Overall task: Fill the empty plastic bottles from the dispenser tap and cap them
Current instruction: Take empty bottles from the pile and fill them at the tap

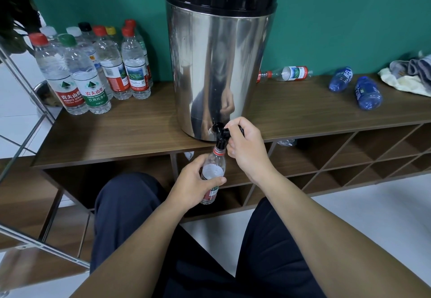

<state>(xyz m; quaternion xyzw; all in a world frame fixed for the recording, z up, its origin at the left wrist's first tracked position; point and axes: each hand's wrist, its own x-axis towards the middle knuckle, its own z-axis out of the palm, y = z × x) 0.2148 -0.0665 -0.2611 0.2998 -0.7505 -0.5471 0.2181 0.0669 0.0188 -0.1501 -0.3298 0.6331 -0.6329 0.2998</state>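
Filling a bottle at the steel dispenser on a wooden shelf unit (130,132) against a green wall (349,17).

Capped water-filled bottles (93,68) stand left; the steel dispenser (219,68) centre; empty bottles (285,73) lie right. The left hand (193,183) grips a clear bottle (213,169), its neck under the tap (219,134), whose lever the right hand (245,148) pinches.

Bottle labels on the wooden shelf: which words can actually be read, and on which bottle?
"农夫山泉": red label, red-capped clear plastic bottle.
"农夫山泉" and "饮用纯净水": green label, green-capped clear plastic bottle.
Too small or blurred: other standing bottles, lying clear bottle, blue bottles, held bottle.
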